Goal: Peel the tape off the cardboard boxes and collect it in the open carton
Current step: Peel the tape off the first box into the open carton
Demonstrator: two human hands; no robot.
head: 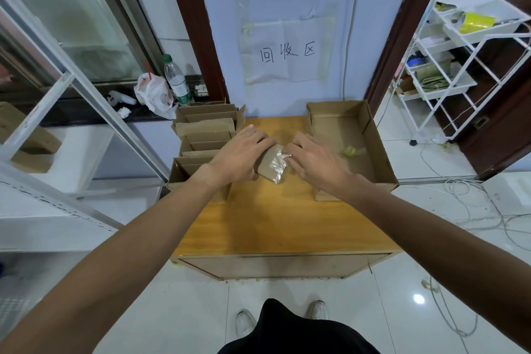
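Head view. The left hand (244, 152) grips a small box (265, 167) from its left side, fingers curled round the far edge and thumb at the near one, and holds it just above the table (273, 215). The right hand (313, 158) comes in from the opposite side. Its curled fingertips touch the clear tape (278, 162) that runs over the box's right end, but the knuckles hide whether they already pinch a loose end. The tape is still stuck down and shows as a glossy, wrinkled strip between the two hands.

The open carton (333, 129) stands just to the right of the right hand, with a crumpled wad (352, 150) of peeled tape on its floor. A stack (201, 135) of further boxes stands to the left of the left hand.

The step in hand is judged to be lifting the tape's end. To do it well:

- Keep the left hand's hold firm so the box cannot twist.
- Raise a corner with a fingernail before pulling.
- Draw the strip back low along its own length, towards the right hand's side, so that it comes away whole without tearing the cardboard's face.

The strip may cling to the fingers, so it is probably best balled up before it is dropped into the carton.
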